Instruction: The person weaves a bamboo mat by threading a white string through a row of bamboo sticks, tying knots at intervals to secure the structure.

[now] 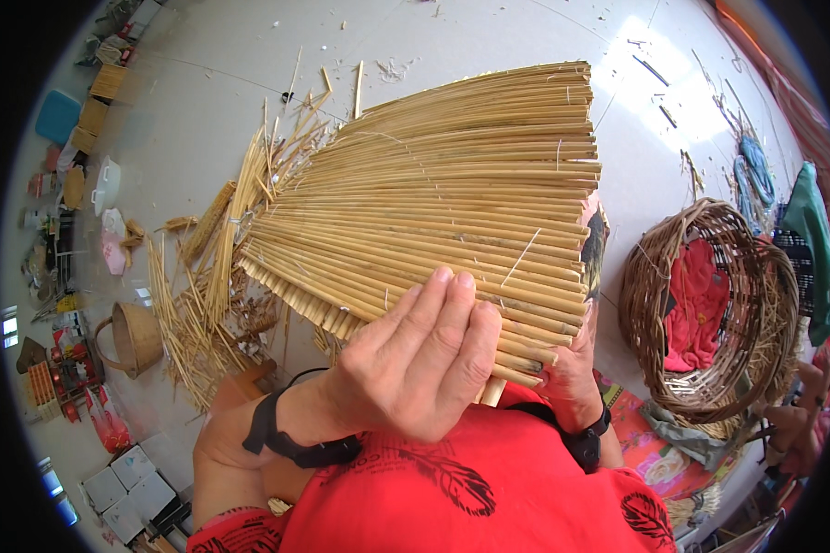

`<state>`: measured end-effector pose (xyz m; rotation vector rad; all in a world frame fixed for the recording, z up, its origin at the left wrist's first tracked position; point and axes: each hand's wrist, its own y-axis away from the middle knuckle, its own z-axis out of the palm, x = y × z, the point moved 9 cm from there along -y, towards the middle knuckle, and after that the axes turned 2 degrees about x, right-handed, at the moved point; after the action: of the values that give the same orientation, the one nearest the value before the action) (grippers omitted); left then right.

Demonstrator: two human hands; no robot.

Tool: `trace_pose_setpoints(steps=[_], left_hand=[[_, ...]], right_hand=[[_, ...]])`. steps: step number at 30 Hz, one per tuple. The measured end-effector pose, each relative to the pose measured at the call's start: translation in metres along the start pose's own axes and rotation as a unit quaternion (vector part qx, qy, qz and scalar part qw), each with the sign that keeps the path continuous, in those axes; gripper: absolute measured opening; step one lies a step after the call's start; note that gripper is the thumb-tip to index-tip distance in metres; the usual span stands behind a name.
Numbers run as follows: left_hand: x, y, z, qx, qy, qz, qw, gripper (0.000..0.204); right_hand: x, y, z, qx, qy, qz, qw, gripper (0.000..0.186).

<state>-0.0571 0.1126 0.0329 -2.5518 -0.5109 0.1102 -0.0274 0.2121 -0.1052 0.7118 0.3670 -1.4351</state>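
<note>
A fan-shaped mat of yellow stalks [433, 175] lies across the middle, over my lap. Short white threads show on its stalks, and it narrows to a bound end at the left. My left hand [420, 359] is stretched out flat on the mat's near side, fingertips on the stalks. At the near right corner my right hand [572, 373] holds the mat's edge, its fingers mostly hidden beneath. The cut end of a thicker pale stalk [493, 392] sticks out below the near edge, between my hands.
Loose straw and stalks [194, 313] heap on the floor left of the mat. A wicker basket [636, 304] with red cloth [696, 309] stands at right, near blue twine [756, 170]. A small handled basket [138, 336] and a white basin [108, 182] are at left.
</note>
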Motion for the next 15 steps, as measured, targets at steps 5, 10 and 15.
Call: trace_pose_setpoints(steps=[5, 10, 15], left_hand=[[0.002, 0.003, 0.0, 0.005, -0.01, 0.008, 1.0, 0.023], [0.003, 0.003, 0.0, 0.0, 0.006, -0.003, 1.0, 0.023], [0.002, 0.006, 0.0, -0.004, -0.022, 0.026, 0.999, 0.041]], right_hand=[[0.016, 0.008, -0.011, 0.003, -0.039, 0.086, 0.995, 0.031], [0.015, 0.008, -0.002, -0.025, -0.091, 0.084, 0.992, 0.03], [0.012, 0.008, 0.01, -0.064, -0.098, 0.104, 0.988, 0.032]])
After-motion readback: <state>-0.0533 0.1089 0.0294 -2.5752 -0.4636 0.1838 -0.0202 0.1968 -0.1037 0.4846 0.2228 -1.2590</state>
